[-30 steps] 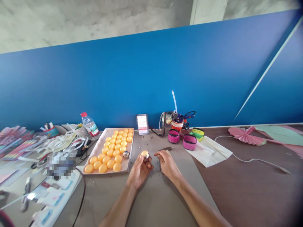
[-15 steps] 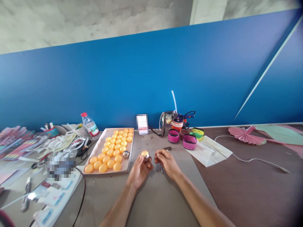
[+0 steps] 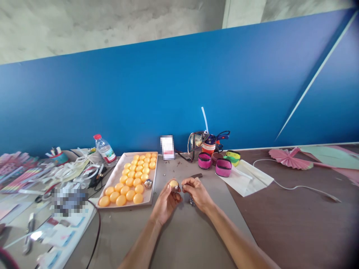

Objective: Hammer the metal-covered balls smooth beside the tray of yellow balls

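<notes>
My left hand [image 3: 164, 203] is closed around an orange ball [image 3: 174, 184] partly covered in shiny silver pieces, its bare orange side facing up. Just right of it, my right hand [image 3: 198, 194] has thumb and fingers pinched together, close to the ball but apart from it. Whatever those fingertips hold is too small to make out. Beneath the right hand lies a small silvery cluster [image 3: 192, 202], partly hidden. To the left, a shallow white tray [image 3: 117, 172] carries rows of plain orange balls [image 3: 130, 195] and one silver-covered ball [image 3: 148, 183].
Behind my right hand lies a dark strip [image 3: 196, 176]. Farther back are pink bands [image 3: 223, 168], a white sheet [image 3: 249, 181] and a cup of tools [image 3: 209, 145]. A water bottle [image 3: 107, 151] stands behind the tray. Cables and clutter cover the left side.
The left hand has turned the ball slightly and shifted it a little to the right. My right hand stays pinched beside it, nearly in place. The view has moved slightly.
</notes>
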`<state>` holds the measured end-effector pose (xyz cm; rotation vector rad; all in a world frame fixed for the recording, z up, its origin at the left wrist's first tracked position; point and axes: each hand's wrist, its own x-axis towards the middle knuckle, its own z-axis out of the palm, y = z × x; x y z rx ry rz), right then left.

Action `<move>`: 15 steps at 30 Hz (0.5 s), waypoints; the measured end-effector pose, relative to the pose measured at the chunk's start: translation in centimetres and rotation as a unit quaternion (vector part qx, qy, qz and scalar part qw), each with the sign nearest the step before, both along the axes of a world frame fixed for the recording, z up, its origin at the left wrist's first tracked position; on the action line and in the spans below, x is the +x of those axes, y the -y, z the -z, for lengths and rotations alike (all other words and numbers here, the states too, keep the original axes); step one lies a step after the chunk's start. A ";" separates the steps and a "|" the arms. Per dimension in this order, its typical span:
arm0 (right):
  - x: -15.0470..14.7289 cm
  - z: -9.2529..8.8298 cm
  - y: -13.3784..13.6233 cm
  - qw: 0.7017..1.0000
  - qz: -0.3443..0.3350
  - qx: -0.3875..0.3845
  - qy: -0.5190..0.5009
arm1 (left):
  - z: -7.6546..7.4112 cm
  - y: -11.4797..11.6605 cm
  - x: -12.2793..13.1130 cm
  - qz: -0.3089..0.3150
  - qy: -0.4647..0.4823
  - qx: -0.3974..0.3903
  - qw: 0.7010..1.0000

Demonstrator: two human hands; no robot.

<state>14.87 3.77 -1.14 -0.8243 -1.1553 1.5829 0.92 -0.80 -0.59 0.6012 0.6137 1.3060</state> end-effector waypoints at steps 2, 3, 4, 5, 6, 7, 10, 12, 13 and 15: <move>0.0 0.0 0.1 1.000 -0.006 0.005 0.001 | 0.0 0.0 0.0 -0.004 0.009 -0.006 1.000; 0.1 -0.1 0.1 1.000 -0.015 0.007 -0.008 | 0.1 -0.1 -0.1 -0.008 0.012 -0.008 1.000; 0.1 -0.2 0.2 1.000 -0.024 0.009 -0.018 | 0.1 -0.1 -0.1 -0.012 0.012 -0.009 1.000; 0.1 -0.2 0.2 0.999 -0.029 0.012 -0.025 | 0.2 -0.1 -0.1 -0.014 0.010 -0.009 1.000; 0.1 -0.3 0.2 0.999 -0.031 0.013 -0.029 | 0.2 -0.1 -0.2 -0.016 0.008 -0.008 1.000; 0.1 -0.3 0.2 0.999 -0.030 0.013 -0.032 | 0.2 -0.1 -0.2 -0.015 0.007 -0.007 1.000; 0.0 -0.3 0.2 0.999 -0.024 0.013 -0.027 | 0.1 -0.1 -0.1 -0.012 0.005 -0.007 1.000; -0.1 -0.3 0.2 1.000 -0.022 0.018 -0.003 | 0.0 -0.1 0.0 -0.015 0.005 -0.007 1.000; -0.1 -0.4 0.3 0.999 -0.020 0.022 0.013 | -0.1 -0.1 0.1 -0.018 0.004 -0.006 1.000; -0.1 -0.5 0.3 0.998 -0.020 0.030 0.043 | -0.2 -0.1 0.1 -0.019 0.001 -0.006 1.000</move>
